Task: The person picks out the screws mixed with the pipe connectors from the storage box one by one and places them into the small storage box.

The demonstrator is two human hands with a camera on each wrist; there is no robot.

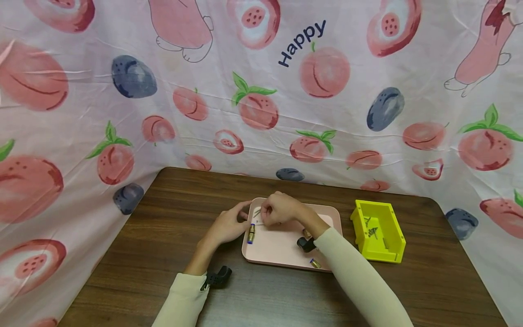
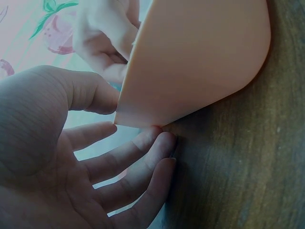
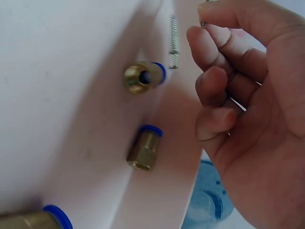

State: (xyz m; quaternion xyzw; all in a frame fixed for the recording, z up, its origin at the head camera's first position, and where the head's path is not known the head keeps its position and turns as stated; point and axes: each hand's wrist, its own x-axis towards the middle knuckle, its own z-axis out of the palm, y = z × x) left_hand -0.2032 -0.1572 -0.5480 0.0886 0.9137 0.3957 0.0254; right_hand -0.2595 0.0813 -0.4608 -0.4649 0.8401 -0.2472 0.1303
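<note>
My right hand (image 1: 280,210) is over the far left part of a pink tray (image 1: 282,245). Its thumb and forefinger pinch a small screw (image 3: 204,23), mostly hidden by the fingertips. Near those fingers lie more screws (image 3: 174,36) on the tray. Two brass fittings with blue rings, one of them this fitting (image 3: 144,149), sit along the tray's left side. My left hand (image 1: 229,225) is at the tray's far left corner. Its fingers, loosely extended, touch the outer wall (image 2: 200,57), while the thumb rests at the rim.
To the right of the tray stands a yellow bin (image 1: 398,250) with several screws (image 1: 372,232) inside. Another brass fitting (image 1: 315,263) lies at the tray's near right, and one more is partly hidden by the right wrist. A printed cloth (image 1: 253,150) hangs behind the wooden table (image 1: 175,200).
</note>
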